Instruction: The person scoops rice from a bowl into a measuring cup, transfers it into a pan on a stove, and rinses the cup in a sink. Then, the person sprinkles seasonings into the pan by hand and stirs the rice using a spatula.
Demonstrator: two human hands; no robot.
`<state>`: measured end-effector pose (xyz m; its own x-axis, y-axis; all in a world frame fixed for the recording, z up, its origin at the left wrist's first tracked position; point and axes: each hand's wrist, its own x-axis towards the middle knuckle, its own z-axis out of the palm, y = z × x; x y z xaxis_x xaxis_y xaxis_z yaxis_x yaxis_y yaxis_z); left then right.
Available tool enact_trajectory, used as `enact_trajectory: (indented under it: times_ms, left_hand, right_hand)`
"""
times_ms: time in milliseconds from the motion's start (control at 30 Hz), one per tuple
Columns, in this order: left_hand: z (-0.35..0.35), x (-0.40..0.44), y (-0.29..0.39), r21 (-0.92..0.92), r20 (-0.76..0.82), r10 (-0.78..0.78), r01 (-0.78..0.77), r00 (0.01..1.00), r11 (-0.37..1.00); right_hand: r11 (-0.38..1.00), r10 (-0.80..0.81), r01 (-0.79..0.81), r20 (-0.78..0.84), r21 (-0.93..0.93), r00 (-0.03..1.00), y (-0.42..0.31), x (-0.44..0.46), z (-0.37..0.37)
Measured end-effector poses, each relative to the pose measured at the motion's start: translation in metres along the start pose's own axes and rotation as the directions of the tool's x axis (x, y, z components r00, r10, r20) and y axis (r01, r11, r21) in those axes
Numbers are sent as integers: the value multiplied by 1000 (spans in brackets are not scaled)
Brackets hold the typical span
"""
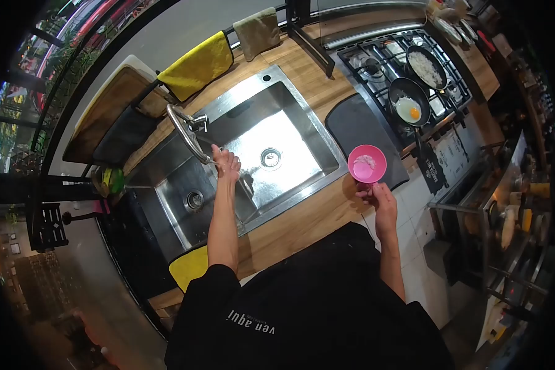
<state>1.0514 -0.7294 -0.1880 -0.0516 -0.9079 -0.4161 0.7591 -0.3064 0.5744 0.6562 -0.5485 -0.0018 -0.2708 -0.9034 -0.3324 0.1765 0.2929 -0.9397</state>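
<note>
My left hand [227, 165] is over the double steel sink, right at the outlet of the curved tap [188, 137]. Its thumb stands apart from the fingers, and I see nothing held in it. In my right hand [379, 198] is a pink cup [369, 163], gripped at its near side over the counter's edge. Some white bits, like rice grains, lie inside the cup. The sink [290, 132] has two basins, each with a drain at its bottom.
On the gas stove [370, 65], one pan [407, 92] holds a fried egg and another pan [427, 66] holds white rice. A dark mat [357, 126] lies beside the sink. Yellow cloth [197, 65] and cutting boards [102, 117] are behind. Shelving [505, 209] stands at right.
</note>
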Motion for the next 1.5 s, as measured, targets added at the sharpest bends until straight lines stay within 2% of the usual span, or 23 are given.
enact_trajectory:
  times_ms: [100,167,200,267,333,367,400,433,467,500,600,700,767,833,900,1000,1167,1200,1233,1267,1300,1367,1500]
  left_hand:
    - [4,11,19,-127,442,-13,77,897,989]
    - [42,-6,27,-206,-17,-118,112,993,972]
    - [-21,33,21,-196,164,-112,143,980,970]
    - [-117,85,7,359,155,283,-321,946,876]
    - [-65,50,36,101,225,-116,95,967,990]
    - [-21,29,36,-8,22,-52,53,998,999]
    - [-38,39,35,-49,195,117,-109,974,993]
    - [27,4,37,28,-243,118,-114,963,993]
    - [-5,13,41,148,-15,118,-115,993,982]
    - [-4,11,37,148,2,111,-110,994,983]
    - [14,-2,23,278,-130,-21,57,991,959]
    - [57,-30,5,445,-327,255,-90,910,891]
    - [-20,1,18,553,-90,222,-136,971,822]
    - [-37,12,25,-153,-23,-48,44,999,987]
    - [-4,-8,19,160,-214,126,-92,969,983]
    - [-3,-18,32,-111,244,14,14,970,994]
    - [21,-27,38,-277,41,-63,72,997,958]
    - [28,-27,38,274,-32,114,-101,993,956]
    - [36,-24,40,743,3,303,-205,953,637]
    - [14,-6,51,914,392,478,-394,786,-101]
    - [20,-4,67,909,401,480,-404,780,-104]
    - [41,-3,97,726,671,438,-410,598,-552]
    - [-1,50,135,454,750,36,-475,660,-754]
  right_hand:
    - [1000,-19,19,2,18,1000,5,-3,-15]
    - [999,-23,23,-19,37,1000,8,-6,-22]
    - [998,-27,28,-33,50,999,9,-7,-25]
    - [998,-56,58,-65,22,996,17,-7,-25]
    - [998,-63,62,-117,-11,991,19,-10,-31]
    - [999,-42,43,-132,5,990,19,-9,-29]
    - [997,-30,39,-132,67,991,20,-10,-30]
    - [991,-13,29,-115,134,993,21,-11,-32]
    - [990,-25,43,-138,135,990,21,-13,-34]
    - [989,-22,41,-130,142,991,22,-15,-34]
    - [985,-25,46,-125,167,992,21,-16,-33]
    - [983,-23,50,-154,176,988,27,-20,-30]
    - [990,-1,28,-190,137,982,26,-18,-20]
    - [992,-36,58,-187,112,982,26,-19,-15]
    - [990,-21,39,-129,138,991,27,-17,-15]
    - [985,-20,41,-130,165,991,26,-17,-14]
    - [985,0,23,-136,168,991,26,-16,-10]
    - [985,-6,29,-132,173,991,25,-15,-8]
    - [988,-6,26,-132,150,991,24,-15,-7]
    - [992,-7,24,-135,125,991,22,-15,-7]
    - [991,-17,35,-138,128,990,22,-14,-6]
    - [993,1,15,-130,120,991,21,-14,-4]
    - [983,-123,100,-152,-154,981,33,-9,8]
